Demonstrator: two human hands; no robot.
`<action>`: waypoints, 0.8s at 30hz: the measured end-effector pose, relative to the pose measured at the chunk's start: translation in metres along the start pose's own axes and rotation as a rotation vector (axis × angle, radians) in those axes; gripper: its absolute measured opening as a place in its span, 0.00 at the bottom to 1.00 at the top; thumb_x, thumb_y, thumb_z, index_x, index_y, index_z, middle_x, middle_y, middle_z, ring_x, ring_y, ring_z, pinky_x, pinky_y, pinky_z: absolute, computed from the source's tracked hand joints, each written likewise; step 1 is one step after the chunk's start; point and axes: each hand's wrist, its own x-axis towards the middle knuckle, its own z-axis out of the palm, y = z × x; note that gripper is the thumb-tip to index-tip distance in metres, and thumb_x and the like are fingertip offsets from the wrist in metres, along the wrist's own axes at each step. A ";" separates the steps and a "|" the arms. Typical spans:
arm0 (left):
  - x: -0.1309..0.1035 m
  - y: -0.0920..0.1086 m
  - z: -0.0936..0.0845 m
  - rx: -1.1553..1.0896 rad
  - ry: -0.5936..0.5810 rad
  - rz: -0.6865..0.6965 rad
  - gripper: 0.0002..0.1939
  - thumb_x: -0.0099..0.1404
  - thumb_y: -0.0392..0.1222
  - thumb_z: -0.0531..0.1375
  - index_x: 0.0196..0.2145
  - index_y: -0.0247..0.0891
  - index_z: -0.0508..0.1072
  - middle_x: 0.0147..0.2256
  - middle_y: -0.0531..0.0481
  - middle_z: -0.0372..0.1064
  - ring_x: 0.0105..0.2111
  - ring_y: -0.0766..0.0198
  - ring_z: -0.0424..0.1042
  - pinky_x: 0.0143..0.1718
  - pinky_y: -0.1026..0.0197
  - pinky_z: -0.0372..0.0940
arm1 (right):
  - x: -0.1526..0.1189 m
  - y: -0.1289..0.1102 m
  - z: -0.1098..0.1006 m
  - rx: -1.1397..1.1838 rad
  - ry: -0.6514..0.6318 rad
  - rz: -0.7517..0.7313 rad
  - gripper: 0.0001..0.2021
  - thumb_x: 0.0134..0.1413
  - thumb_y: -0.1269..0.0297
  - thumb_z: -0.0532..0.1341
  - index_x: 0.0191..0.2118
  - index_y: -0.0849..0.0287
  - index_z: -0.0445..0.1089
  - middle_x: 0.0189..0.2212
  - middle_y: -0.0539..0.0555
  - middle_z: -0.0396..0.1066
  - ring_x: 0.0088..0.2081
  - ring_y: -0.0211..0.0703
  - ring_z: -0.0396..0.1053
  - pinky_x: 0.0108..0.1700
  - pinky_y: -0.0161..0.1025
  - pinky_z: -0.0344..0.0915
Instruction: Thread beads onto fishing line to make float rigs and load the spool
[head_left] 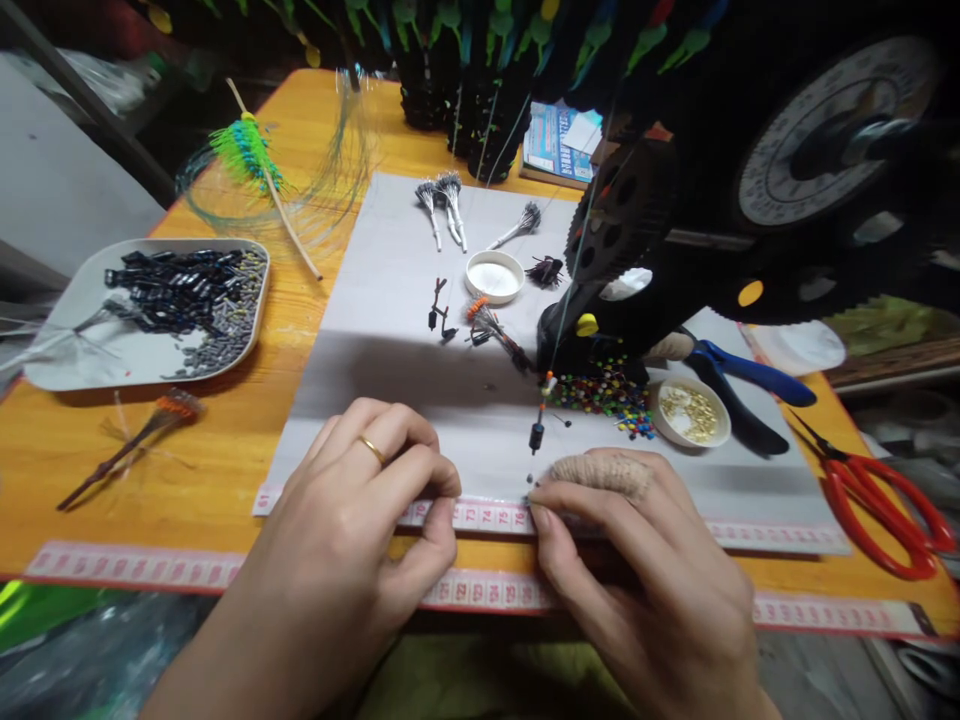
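My left hand (352, 520), with a gold ring on one finger, is closed in a pinch above the measuring tape (486, 516) on the board's front edge. Whatever sits between its fingertips is too small to make out. Opposite it, my right hand (652, 560) pinches thumb and index finger together beside tiny dark bits. A beige wrap (600, 474) covers one of its fingers. Just beyond the right fingertips, a small black cylinder (536, 436) with orange and pale beads above it is at the end of a thin line. Coloured round-headed pieces (607, 395) lie in a heap behind.
A white tray (71, 355) of dark pieces is at left. Wire-like bundles (450, 200) and a white dish (495, 296) lie farther back. At right are a dish (724, 430) of gold bits, pliers (750, 375) and red-handled scissors (877, 500). A black dialled machine (697, 170) overhangs the board.
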 end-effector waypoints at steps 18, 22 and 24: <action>0.002 0.000 0.001 0.005 0.007 -0.004 0.07 0.62 0.28 0.57 0.31 0.37 0.70 0.33 0.49 0.65 0.38 0.59 0.64 0.38 0.55 0.61 | -0.001 0.004 -0.002 -0.021 -0.004 -0.005 0.09 0.55 0.81 0.62 0.39 0.61 0.70 0.34 0.54 0.71 0.38 0.42 0.67 0.40 0.41 0.67; 0.002 0.000 0.002 0.028 0.023 -0.002 0.07 0.62 0.28 0.57 0.30 0.37 0.70 0.34 0.49 0.65 0.38 0.59 0.63 0.38 0.55 0.61 | -0.003 0.006 -0.002 -0.026 -0.014 -0.011 0.09 0.55 0.80 0.63 0.40 0.62 0.70 0.35 0.55 0.70 0.39 0.42 0.67 0.41 0.41 0.66; 0.003 0.001 0.003 0.037 0.021 -0.010 0.06 0.62 0.29 0.57 0.30 0.38 0.70 0.34 0.48 0.65 0.37 0.59 0.63 0.37 0.55 0.61 | -0.005 0.008 -0.003 -0.038 -0.026 -0.025 0.09 0.54 0.80 0.63 0.40 0.62 0.70 0.35 0.55 0.70 0.40 0.43 0.67 0.42 0.41 0.66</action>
